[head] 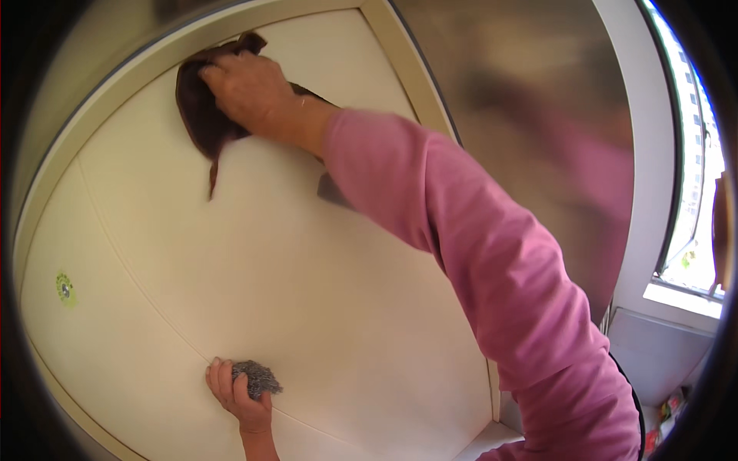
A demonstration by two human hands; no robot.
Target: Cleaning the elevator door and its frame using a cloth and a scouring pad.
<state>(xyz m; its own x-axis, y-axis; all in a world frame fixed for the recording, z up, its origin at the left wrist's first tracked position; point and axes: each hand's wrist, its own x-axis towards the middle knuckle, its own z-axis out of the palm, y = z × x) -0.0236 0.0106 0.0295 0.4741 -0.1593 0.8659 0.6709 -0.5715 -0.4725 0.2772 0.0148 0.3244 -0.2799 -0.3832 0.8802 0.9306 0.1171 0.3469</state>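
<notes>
Against a cream-coloured panel point(346, 276), my right hand point(248, 89) presses a dark brown cloth point(202, 112) near the panel's upper framed edge. The cloth is bunched under the fingers, with one thin corner hanging down. A pink sleeve covers that arm, which crosses the view from the lower right. A dark edge shows behind the wrist, and a small grey shape lies beside the sleeve; I cannot tell what either is. Low in the view, my left hand point(245, 403) grips a grey metal wool scourer point(256, 380) between fingers and thumb, in front of the panel.
A raised cream frame point(389, 40) borders the panel. A round green sticker point(66, 290) is on its left part. Right of the frame, a shiny brownish surface point(519, 190) shows a blurred pink reflection. Farther right are a window point(692, 190) and colourful packets point(669, 406) low down.
</notes>
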